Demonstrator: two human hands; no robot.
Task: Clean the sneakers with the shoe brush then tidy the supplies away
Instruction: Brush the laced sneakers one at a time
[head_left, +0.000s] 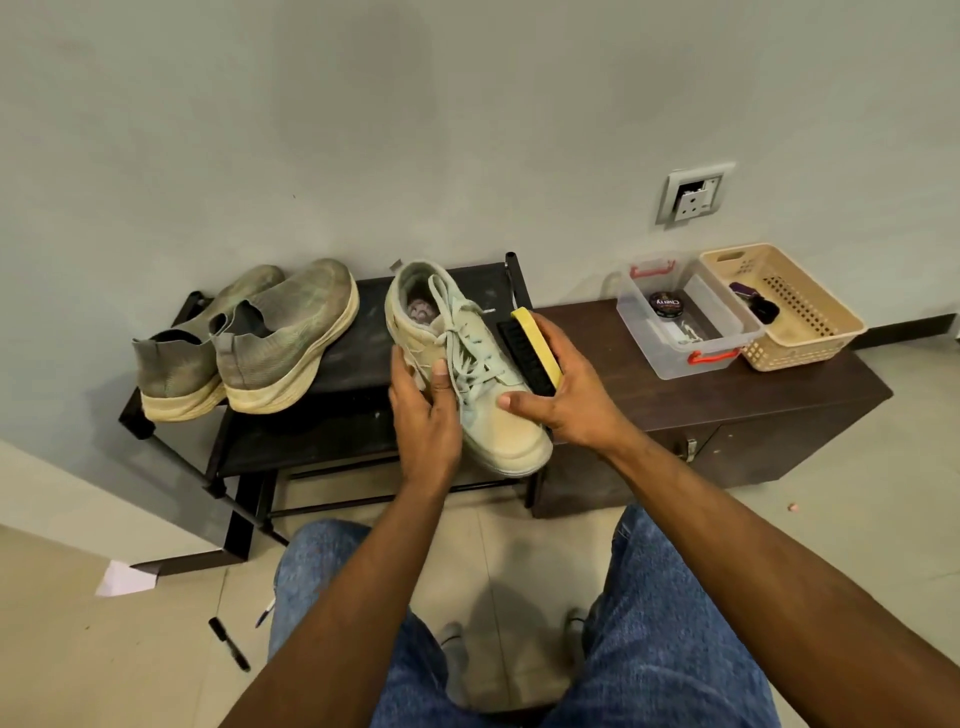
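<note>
A pale green lace-up sneaker (488, 374) is held up over the black shoe rack (332, 415), toe toward me. My left hand (423, 415) grips its left side with the thumb on the laces. In my right hand (566, 389) is the shoe brush (530, 351), yellow-backed with black bristles, lying along the sneaker's right side. A pair of dirty grey knit sneakers (249, 343) stands on the rack to the left.
On the dark wooden cabinet (727, 410) to the right sit a clear plastic box (685, 317) holding a polish tin, and a beige basket (795, 312). A wall socket (693, 195) is above. Pens (228, 644) and paper (124, 579) lie on the floor.
</note>
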